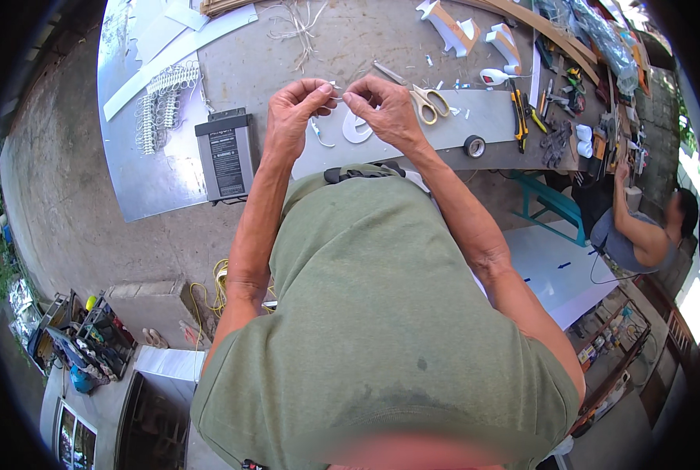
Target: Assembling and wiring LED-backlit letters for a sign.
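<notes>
Both of my hands are raised over the near edge of the worktable, close together. My left hand (297,111) pinches a thin, pale wire (337,97) between thumb and forefinger, and a small white tip shows above those fingers. On its other side my right hand (384,114) is also closed in a pinch at the wire; the fingers hide its end. Below the hands a white, rounded cut-out piece (356,131) lies on the grey sheet (444,129). Beside it is a short white-and-blue wired strip (321,135). Scissors (429,103) with cream handles lie right of my right hand.
A grey power supply box (226,155) and strings of white wired modules (168,102) lie left. Rightward are a black tape roll (474,146), a yellow-black cutter (520,117), white-edged shapes (453,30) and scattered tools. Another person (640,231) works at far right, beside a teal stool (550,205).
</notes>
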{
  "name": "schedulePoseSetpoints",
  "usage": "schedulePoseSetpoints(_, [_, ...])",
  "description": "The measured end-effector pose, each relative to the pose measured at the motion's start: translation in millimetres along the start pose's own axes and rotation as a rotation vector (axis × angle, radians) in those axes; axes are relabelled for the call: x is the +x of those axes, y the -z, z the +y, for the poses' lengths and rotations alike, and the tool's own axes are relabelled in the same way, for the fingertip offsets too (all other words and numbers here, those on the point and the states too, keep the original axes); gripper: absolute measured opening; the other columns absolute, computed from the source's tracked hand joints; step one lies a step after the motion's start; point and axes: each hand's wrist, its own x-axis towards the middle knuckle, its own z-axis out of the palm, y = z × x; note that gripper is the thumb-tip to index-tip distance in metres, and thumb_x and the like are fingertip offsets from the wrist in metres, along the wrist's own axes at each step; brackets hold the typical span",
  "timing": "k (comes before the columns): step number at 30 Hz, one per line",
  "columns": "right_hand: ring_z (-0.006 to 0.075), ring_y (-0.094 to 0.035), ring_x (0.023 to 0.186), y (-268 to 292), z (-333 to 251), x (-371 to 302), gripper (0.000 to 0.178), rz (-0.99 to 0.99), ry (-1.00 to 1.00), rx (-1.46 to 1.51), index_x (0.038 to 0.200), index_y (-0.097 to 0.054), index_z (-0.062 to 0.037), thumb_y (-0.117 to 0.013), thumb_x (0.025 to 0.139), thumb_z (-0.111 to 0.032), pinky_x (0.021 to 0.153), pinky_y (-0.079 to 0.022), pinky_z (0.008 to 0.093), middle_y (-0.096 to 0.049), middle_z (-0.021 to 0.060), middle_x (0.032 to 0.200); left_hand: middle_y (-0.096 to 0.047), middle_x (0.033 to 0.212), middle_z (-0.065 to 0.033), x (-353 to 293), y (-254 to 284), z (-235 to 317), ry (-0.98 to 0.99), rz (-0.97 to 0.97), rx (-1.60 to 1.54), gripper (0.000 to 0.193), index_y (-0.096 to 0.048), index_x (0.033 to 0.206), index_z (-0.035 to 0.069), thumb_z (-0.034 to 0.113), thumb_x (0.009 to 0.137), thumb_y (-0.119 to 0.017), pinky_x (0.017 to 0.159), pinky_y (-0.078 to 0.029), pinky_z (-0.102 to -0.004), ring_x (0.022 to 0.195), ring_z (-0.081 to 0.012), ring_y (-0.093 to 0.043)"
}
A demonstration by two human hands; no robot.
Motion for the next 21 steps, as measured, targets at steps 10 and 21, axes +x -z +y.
schedulePoseSetpoints(10, [0.0088, -0.061, 0.068, 29, 54, -24, 0.015, 0.117, -0.194, 0.043, 0.100, -0.072, -0.0008, -0.068, 0.092, -0.013, 0.062, -0.049, 0.0248, -0.070, 0.0037, 0.081, -0.073, 0.082, -0.0035, 13, 20, -7, -0.135, 0.085, 0.316, 0.014, -0.075, 0.101, 0.001, 0.010, 0.090, -0.074, 0.062, -0.047, -0.0205, 0.071, -0.0064, -0.061])
schedulePoseSetpoints(21, [0.0057, -0.059, 0.067, 49, 52, -12, 0.019, 0.234, -0.233, 0.104, 0.106, -0.071, -0.0012, -0.067, 0.096, -0.017, 0.057, -0.045, 0.0205, -0.070, 0.0015, 0.083, -0.075, 0.077, -0.0046, 27, 5, -42, -0.117, 0.119, 0.633, 0.013, -0.079, 0.092, 0.007, 0.014, 0.082, -0.078, 0.064, -0.053, -0.0251, 0.068, -0.0078, -0.066])
